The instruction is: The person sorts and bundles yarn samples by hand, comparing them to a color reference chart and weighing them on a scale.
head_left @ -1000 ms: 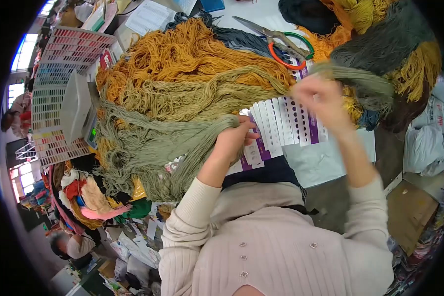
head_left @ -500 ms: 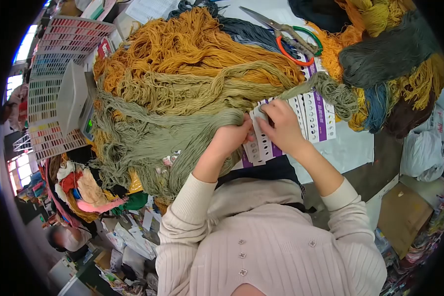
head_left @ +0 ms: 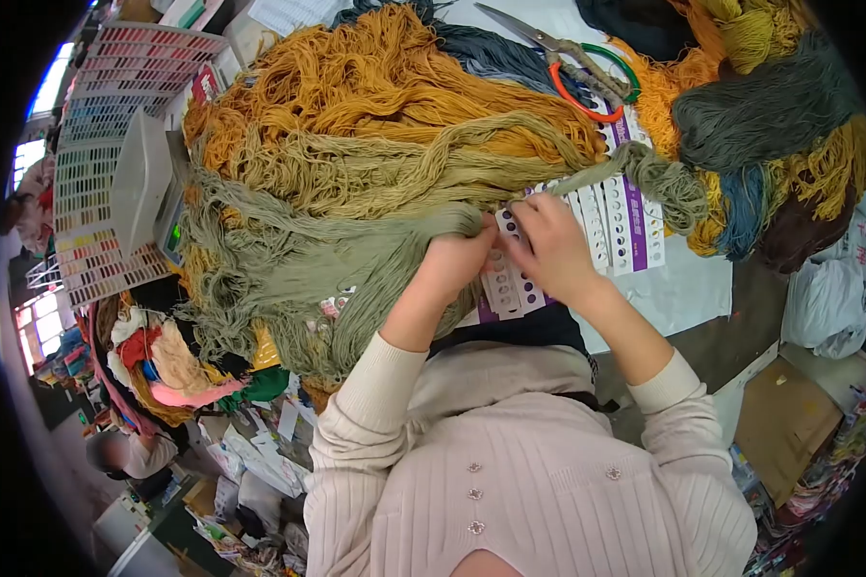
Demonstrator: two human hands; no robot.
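Note:
My left hand (head_left: pixel 460 255) is closed around a thick bunch of sage-green yarn (head_left: pixel 308 255), which spreads left over the pile. Its fingertips meet the edge of a white card with punched holes (head_left: pixel 512 288). Over the same card, my right hand (head_left: pixel 556 252) has its fingers bent and thumb drawn in; whatever lies between the tips is too small to make out. More hole-punched cards with purple print (head_left: pixel 635 226) lie just right of my hands. A twisted green hank (head_left: pixel 669 188) rests across their upper part.
Orange yarn (head_left: pixel 356 87) and olive yarn (head_left: pixel 356 178) heap up beyond my hands. Large scissors (head_left: pixel 587 72) with red and green handles lie at the back. Dark grey hanks (head_left: pixel 760 115) sit at right. A colour chart (head_left: pixel 115 144) stands left; a person (head_left: pixel 144 452) is farther off.
The view has shifted slightly. My left hand keeps its hold on the green yarn, while my right fingers have moved a little over the card.

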